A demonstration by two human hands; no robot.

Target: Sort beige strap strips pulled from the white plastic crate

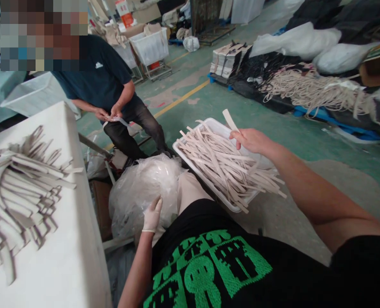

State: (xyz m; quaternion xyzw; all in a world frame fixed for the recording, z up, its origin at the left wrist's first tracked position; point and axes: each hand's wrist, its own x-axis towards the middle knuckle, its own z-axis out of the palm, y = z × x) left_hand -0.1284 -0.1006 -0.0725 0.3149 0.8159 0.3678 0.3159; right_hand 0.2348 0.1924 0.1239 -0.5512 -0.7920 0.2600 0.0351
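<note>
Right hand (251,141) pinches one pale strip (229,119) by its lower end, over a tray (178,149) heaped with more. Gloved left hand (152,216) lies flat on a plastic bag (138,184). The strip seems light and bendy, best gripped near an end.

Even daylight, warped, stretched edges

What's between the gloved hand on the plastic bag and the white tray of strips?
In the head view, only the person's bare knee lies between the left hand on the plastic bag and the tray.
</note>
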